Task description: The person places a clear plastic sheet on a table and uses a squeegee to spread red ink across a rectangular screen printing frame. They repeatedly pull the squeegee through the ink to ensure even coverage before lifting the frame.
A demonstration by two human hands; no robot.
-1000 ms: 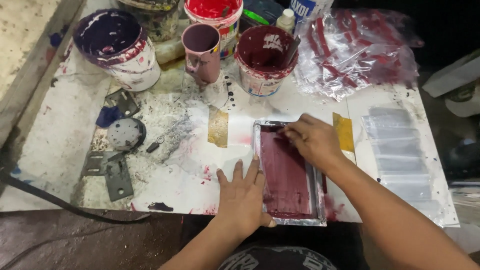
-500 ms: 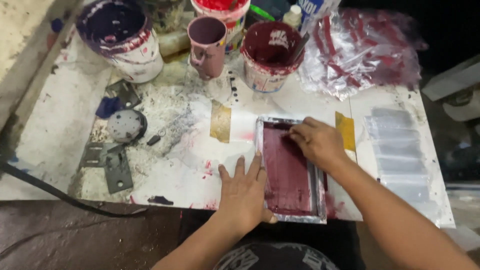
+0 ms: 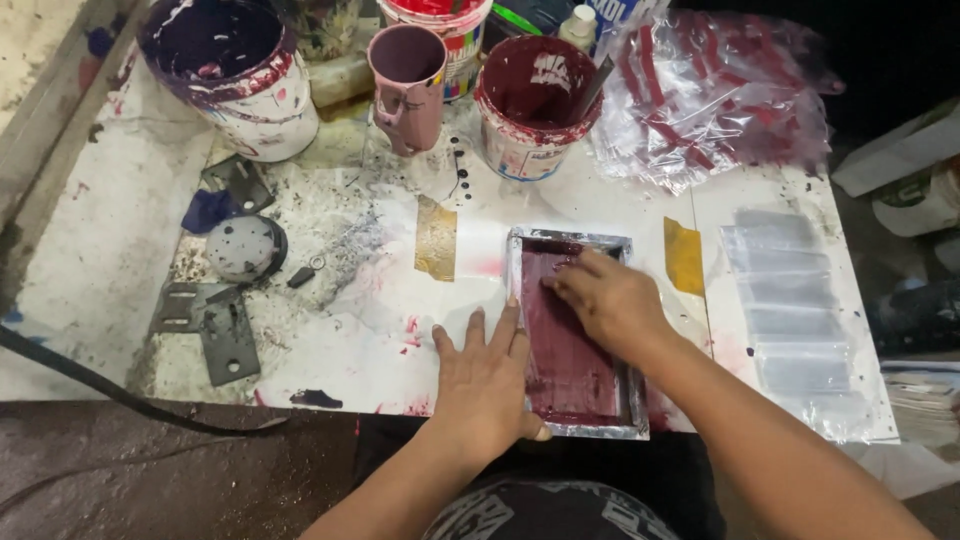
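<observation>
— While pressing flat beside the right hand, left hand open, steadying the metal-framed screen on the worktop?
— Yes; right grip loosely closed, rubbing maroon ink inside.

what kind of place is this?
Likely a small screen-printing workbench: a framed printing screen smeared with maroon ink under both hands, open ink tubs behind it, and a paint-splattered table.

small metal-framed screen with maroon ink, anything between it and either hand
Nothing visible does. The right hand presses directly on the small metal-framed screen, and the left hand lies flat against its left frame edge.
</observation>
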